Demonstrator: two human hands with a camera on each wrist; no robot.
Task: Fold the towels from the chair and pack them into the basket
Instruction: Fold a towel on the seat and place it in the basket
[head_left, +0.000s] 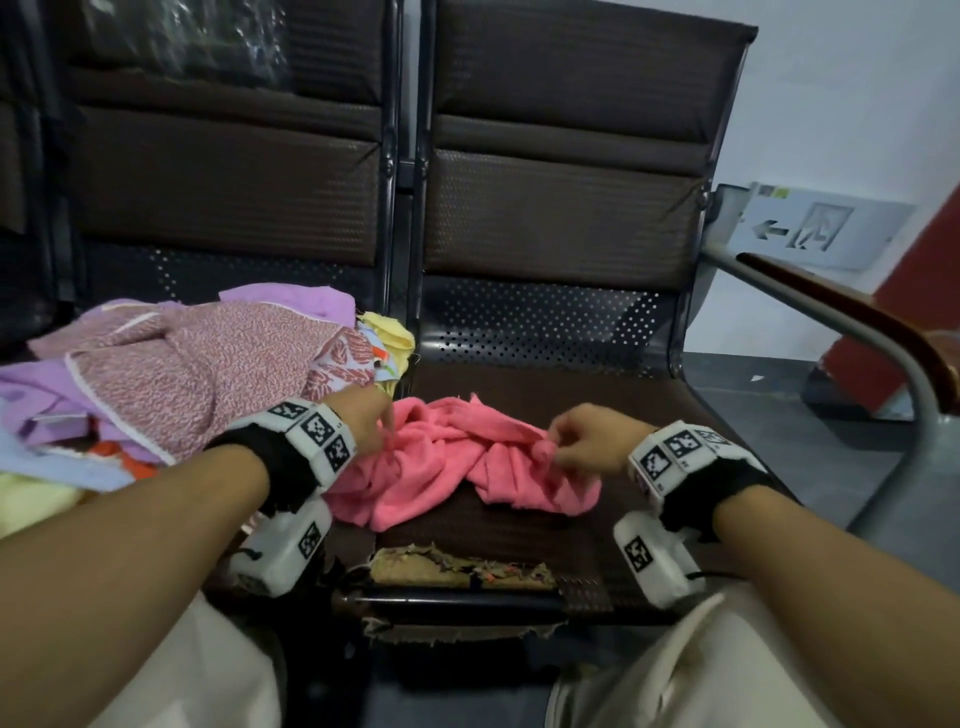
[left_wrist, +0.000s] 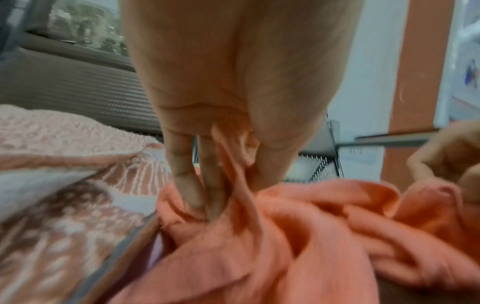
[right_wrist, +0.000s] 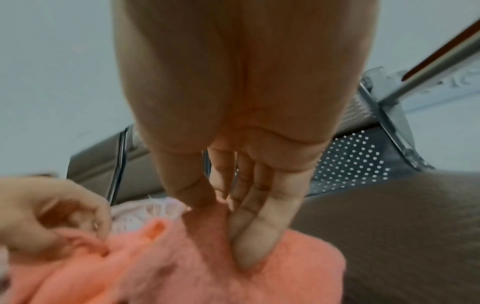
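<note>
A crumpled pink towel (head_left: 457, 462) lies on the brown seat (head_left: 524, 535) of the right-hand chair. My left hand (head_left: 382, 423) pinches a fold at the towel's left end; in the left wrist view the pink cloth (left_wrist: 285, 236) runs up between thumb and fingers (left_wrist: 187, 185). My right hand (head_left: 558, 447) pinches a bunched fold at the towel's right side; in the right wrist view thumb and fingers (right_wrist: 254, 236) close on the pink towel (right_wrist: 197, 263). No basket shows in any view.
A heap of other towels (head_left: 182, 374), speckled pink, lilac, yellow and patterned, covers the left seat. The right chair's front edge (head_left: 462, 571) is torn. A metal and wood armrest (head_left: 857, 322) curves along the right. My knees (head_left: 701, 670) sit close below.
</note>
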